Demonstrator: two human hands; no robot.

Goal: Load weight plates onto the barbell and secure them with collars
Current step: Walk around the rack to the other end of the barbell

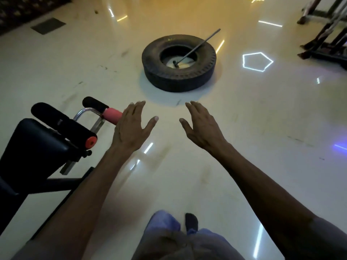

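Steel bar leaning in a black tyre at 12 o'clock on the glossy floor.
Its lower end rests inside the tyre's centre; its upper end points toward 1 o'clock. Left hand and right hand reach forward, apart, fingers extended, holding nothing. A padded bench stands at 9 o'clock; a dark rack at 2 o'clock.

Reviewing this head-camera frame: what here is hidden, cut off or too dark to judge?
- Weight plates and collars: none visible anywhere.
- Thin metal bar leaning in the black rubber tyre: its lower end is too small to identify.
- Black padded bench: cut off by the left edge.
- Dark metal rack: cut off at the top right, too dim.
- Left hand and right hand: palms face away.
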